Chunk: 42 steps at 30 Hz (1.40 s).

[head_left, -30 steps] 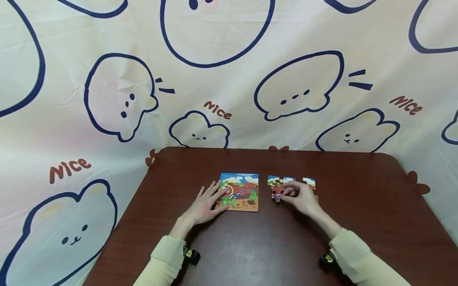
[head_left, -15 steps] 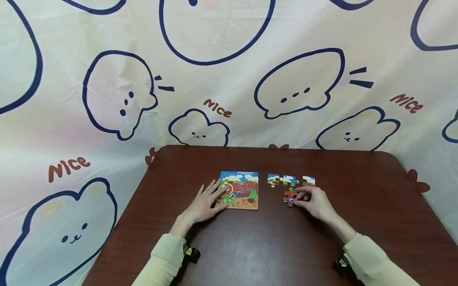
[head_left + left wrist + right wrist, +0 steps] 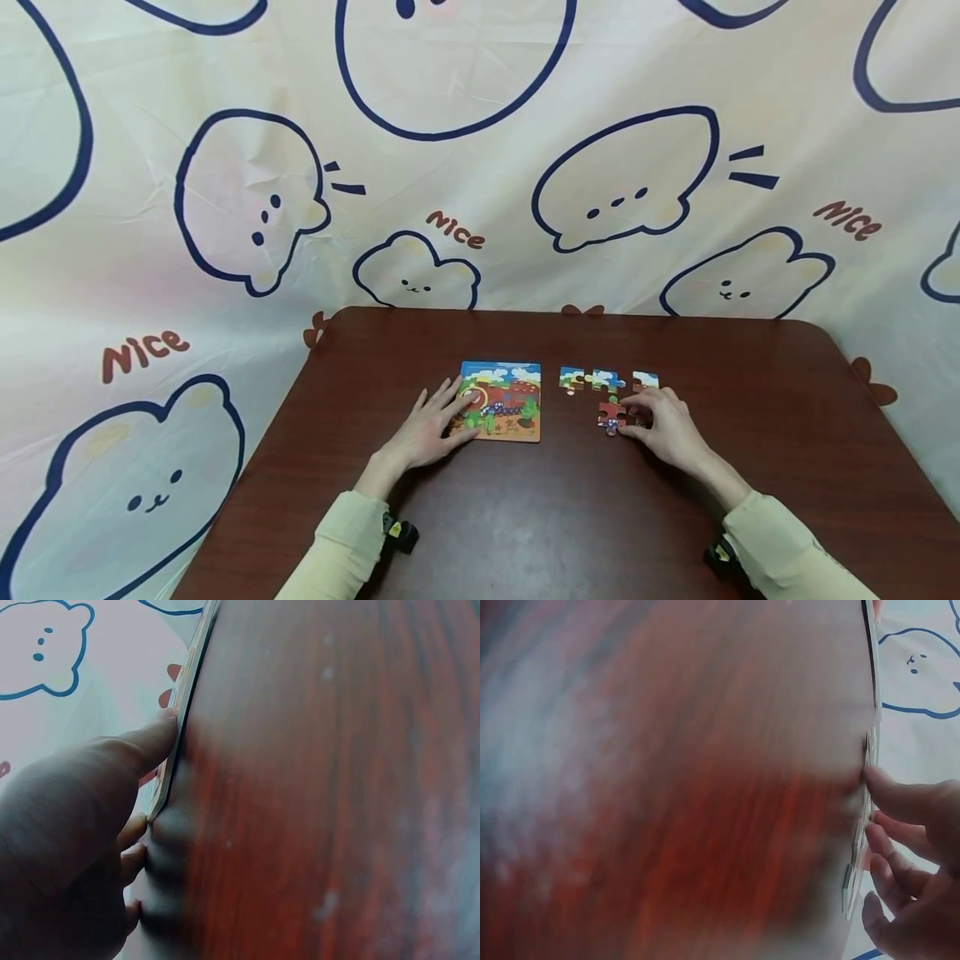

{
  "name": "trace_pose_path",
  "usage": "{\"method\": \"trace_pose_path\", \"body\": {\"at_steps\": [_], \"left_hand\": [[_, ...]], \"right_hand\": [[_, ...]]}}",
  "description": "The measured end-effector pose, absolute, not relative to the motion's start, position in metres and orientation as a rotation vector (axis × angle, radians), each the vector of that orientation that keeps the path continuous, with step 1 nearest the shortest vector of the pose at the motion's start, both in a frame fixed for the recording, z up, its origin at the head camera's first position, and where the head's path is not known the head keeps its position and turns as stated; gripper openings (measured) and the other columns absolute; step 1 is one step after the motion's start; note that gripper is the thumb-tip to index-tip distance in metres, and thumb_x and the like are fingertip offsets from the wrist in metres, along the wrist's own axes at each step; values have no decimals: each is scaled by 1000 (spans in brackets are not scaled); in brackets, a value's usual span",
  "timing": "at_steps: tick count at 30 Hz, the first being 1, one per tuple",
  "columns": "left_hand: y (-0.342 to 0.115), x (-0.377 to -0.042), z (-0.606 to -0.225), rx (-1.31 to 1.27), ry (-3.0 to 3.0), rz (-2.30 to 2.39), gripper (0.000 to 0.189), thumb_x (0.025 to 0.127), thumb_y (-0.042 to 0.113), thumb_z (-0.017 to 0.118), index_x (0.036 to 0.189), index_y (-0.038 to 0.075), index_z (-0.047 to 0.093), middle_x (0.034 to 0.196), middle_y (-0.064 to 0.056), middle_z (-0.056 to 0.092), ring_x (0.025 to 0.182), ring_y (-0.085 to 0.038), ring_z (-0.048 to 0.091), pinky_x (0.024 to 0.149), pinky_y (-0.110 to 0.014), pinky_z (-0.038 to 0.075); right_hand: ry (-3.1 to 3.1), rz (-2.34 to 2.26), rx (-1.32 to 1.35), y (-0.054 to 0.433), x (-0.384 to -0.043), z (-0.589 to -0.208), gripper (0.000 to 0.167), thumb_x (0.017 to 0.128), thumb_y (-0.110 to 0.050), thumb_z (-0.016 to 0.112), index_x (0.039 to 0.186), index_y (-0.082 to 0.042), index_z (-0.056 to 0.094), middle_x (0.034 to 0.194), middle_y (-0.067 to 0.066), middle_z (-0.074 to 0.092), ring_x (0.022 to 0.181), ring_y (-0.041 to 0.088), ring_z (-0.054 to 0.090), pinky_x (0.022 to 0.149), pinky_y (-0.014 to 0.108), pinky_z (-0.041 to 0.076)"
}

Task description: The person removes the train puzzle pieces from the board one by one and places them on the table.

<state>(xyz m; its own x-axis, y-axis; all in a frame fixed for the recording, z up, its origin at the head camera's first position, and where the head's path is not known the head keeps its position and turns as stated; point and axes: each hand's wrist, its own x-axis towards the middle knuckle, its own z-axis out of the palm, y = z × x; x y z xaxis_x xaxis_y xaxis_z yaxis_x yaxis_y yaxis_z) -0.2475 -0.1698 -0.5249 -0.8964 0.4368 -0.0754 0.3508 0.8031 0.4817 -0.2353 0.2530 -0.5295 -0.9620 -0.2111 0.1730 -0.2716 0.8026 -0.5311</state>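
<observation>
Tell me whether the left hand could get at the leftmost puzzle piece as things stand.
Probably yes: the left hand rests on the picture board, and nothing stands between that board and the leftmost puzzle piece.

The word "Nice" (image 3: 146, 353) stands three times in brown on the pale backdrop (image 3: 480, 179).

There were two bare hands (image 3: 426, 429) (image 3: 666, 427), one flat square board (image 3: 513, 422) with a colourful printed scene, at least four small multicoloured jigsaw pieces (image 3: 609, 413), one dark brown wooden table (image 3: 480, 508), two pale yellow-green fabric sleeves (image 3: 347, 529) (image 3: 776, 533), two black wrist-worn cameras (image 3: 406, 537) (image 3: 720, 560), one white cloth backdrop (image 3: 510, 287), three reddish-brown "Nice" words (image 3: 145, 356)
</observation>
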Motion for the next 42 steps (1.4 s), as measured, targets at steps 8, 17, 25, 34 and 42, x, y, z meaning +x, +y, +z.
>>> {"method": "trace_pose_path", "body": {"at_steps": [8,17,25,34,42], "left_hand": [[-167,-248,-525,612,2813,703,70,108,50,68,169,22,47,184,-13,24,173,-39,17,137,-71,11],[-171,-243,-525,568,2834,699,77,106,52,70,170,18,44,184,-12,28,172,-39,21,137,-71,14],[-172,-245,-523,577,2855,746,76,109,46,68,172,14,39,183,-12,30,172,-38,22,136,-71,16],[-183,-258,-551,668,2879,795,84,105,68,61,168,14,47,178,-15,41,168,-43,30,131,-77,21],[-186,-262,-558,685,2925,784,85,104,72,59,165,15,52,175,-14,45,167,-41,35,129,-78,25]], "right_hand": [[-2871,954,320,247,-235,-519,39,90,-9,90,126,2,77,105,13,71,98,28,56,80,38,45],[-2814,1264,428,196,-252,-507,38,98,1,78,135,5,69,95,8,75,76,10,61,66,22,50],[-2825,1409,605,133,-266,-507,37,101,-1,77,138,0,70,108,9,79,90,13,72,78,27,59],[-2852,1358,812,84,-282,-522,40,101,-6,79,140,-1,70,127,15,76,109,26,74,95,45,64],[-2842,1286,799,65,-288,-536,42,93,-15,90,131,-3,77,103,4,75,88,11,63,80,28,55]]}}
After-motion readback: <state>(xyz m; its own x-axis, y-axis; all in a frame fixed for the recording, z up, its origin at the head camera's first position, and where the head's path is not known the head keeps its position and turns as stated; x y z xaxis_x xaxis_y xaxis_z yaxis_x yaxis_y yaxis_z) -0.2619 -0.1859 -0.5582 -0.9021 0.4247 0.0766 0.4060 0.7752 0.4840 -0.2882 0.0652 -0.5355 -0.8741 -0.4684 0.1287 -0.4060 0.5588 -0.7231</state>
